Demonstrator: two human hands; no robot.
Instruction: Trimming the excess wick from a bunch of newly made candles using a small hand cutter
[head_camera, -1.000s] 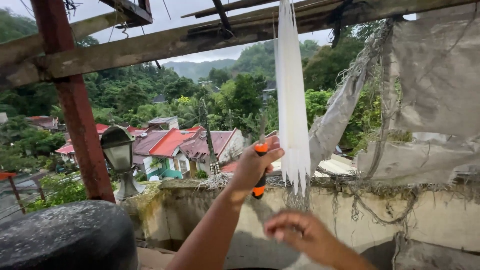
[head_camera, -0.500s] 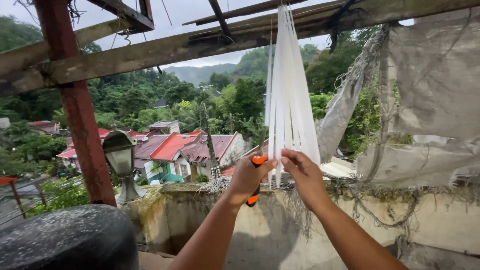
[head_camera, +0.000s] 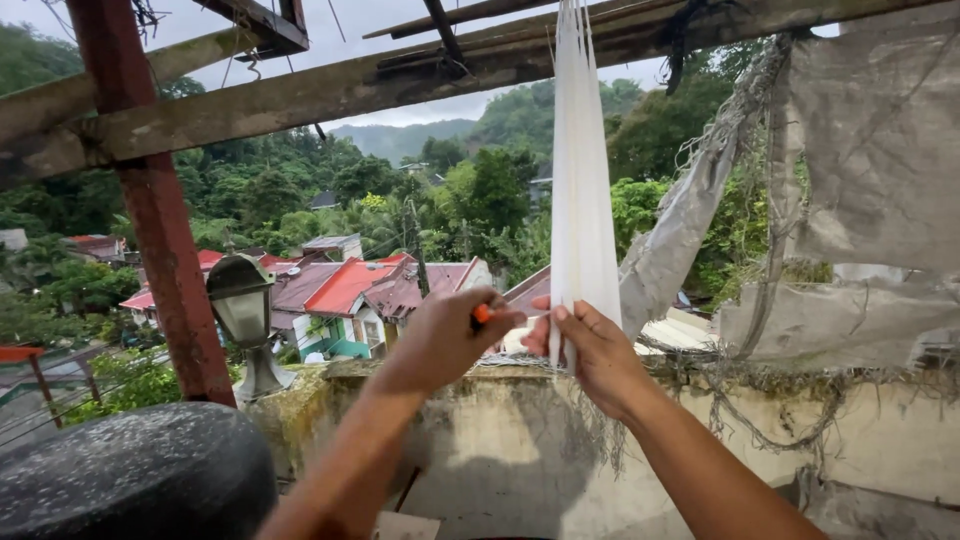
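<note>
Both bare forearms reach up from the bottom edge and converge at mid-frame. The left hand (head_camera: 445, 335) is curled into a closed fist, knuckles up, wrist straight. The right hand (head_camera: 590, 345) sits just beside it, back toward the camera, fingers (head_camera: 562, 318) pointing up, thumb pinched in.

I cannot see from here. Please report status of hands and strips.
Left hand grips orange-handled tool. Right hand pinches hanging white strips. Nothing between them.
</note>
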